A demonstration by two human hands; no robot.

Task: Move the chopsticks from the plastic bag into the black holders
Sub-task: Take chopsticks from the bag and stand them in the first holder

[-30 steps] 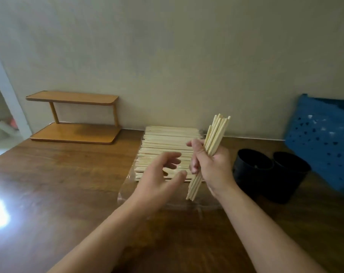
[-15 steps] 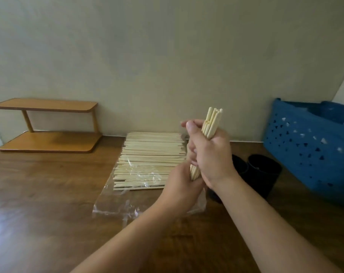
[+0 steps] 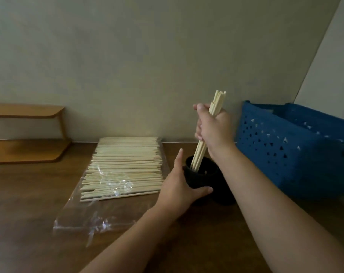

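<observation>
My right hand (image 3: 214, 127) grips a bundle of pale wooden chopsticks (image 3: 216, 103), held nearly upright, with the lower ends dipping into a black holder (image 3: 200, 178). My left hand (image 3: 179, 186) holds that holder from its left side, thumb along the front. A second black holder (image 3: 225, 194) stands just right of it, mostly hidden behind my right forearm. A large stack of chopsticks (image 3: 123, 166) lies flat in a clear plastic bag (image 3: 92, 217) on the wooden table, left of the holders.
A blue perforated basket (image 3: 289, 146) stands at the right against the wall. A two-tier wooden shelf (image 3: 27, 150) sits at the back left. The brown wooden table (image 3: 19, 223) stretches toward the near edge.
My right hand carried the bundle rightward and lowered its tips into the black holder. My left hand left the bundle and took hold of the holder. The view shifted right.
</observation>
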